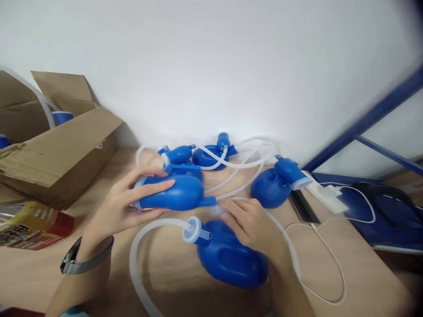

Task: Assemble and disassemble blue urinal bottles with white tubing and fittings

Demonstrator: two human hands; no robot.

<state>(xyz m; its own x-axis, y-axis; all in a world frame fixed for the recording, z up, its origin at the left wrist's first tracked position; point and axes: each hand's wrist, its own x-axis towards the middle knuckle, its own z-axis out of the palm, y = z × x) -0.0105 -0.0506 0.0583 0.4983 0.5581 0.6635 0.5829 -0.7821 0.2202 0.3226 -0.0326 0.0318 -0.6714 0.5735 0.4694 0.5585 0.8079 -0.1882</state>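
My left hand (122, 198) is closed round a blue plastic urinal funnel (180, 192) with a pale rim, lying sideways above the table. Its narrow spout points right. At the spout's tip my right hand (249, 222) is closed, fingers pinched on the end of a clear white tube (216, 210). Whether tube and spout touch is blurred. Below the right hand lies a blue urinal bottle (233, 259), its neck to the left. A white cap (192, 230) on that neck has a thick white hose (134, 255) curving toward the front edge.
More blue bottles with funnels stand along the wall, one at the right (269, 188) and one in the middle (208, 158), tubes looped between them. An open carton (62, 163) and a food package (36, 224) are left. A phone (304, 207) and power strip (325, 193) lie right.
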